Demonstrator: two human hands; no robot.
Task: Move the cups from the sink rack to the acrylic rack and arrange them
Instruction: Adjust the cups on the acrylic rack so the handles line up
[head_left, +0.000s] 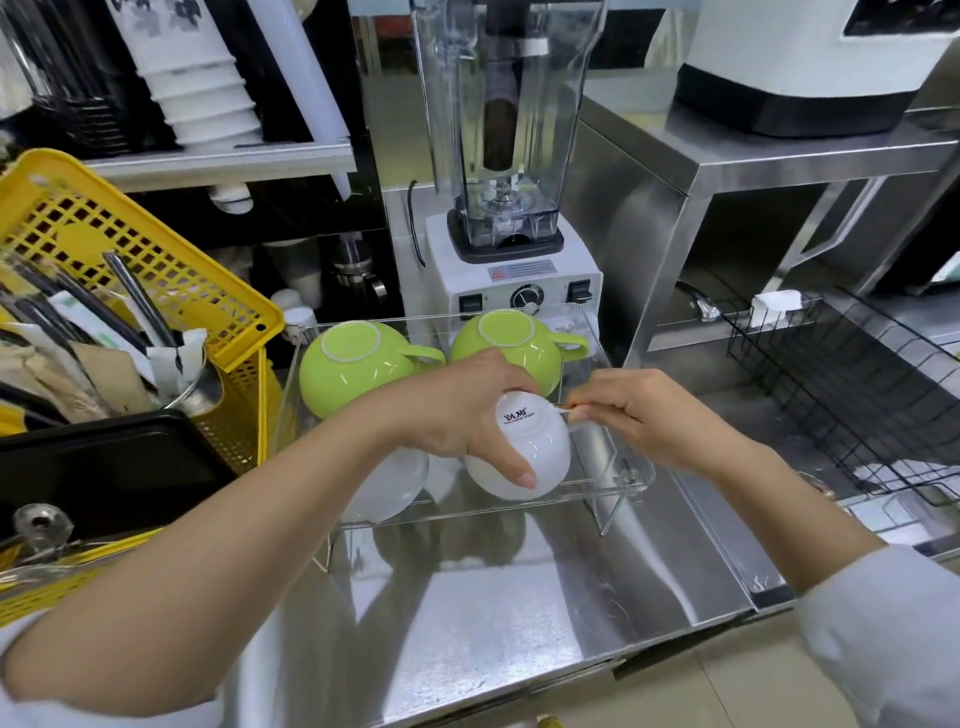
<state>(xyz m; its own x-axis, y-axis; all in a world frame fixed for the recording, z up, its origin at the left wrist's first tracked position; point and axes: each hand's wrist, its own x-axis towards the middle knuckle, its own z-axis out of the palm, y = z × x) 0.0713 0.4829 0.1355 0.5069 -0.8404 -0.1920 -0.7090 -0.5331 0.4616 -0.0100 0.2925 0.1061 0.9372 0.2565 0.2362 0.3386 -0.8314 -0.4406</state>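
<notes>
A clear acrylic rack (631, 475) stands on the steel counter in front of me. Two green cups lie upside down along its back row, one at the left (349, 364) and one at the right (511, 338). In the front row a white cup (540, 441) sits upside down, with my left hand (467, 410) gripping its body from above. My right hand (639, 410) pinches that cup's handle from the right. A second white cup (389, 486) lies front left, mostly hidden under my left forearm. The black wire sink rack (841, 384) at the right shows no cups.
A white blender (511, 249) stands just behind the acrylic rack. A yellow plastic basket (145, 249) with utensils and a black tray (104, 467) crowd the left. A steel shelf (727, 150) carrying a white appliance rises at the back right.
</notes>
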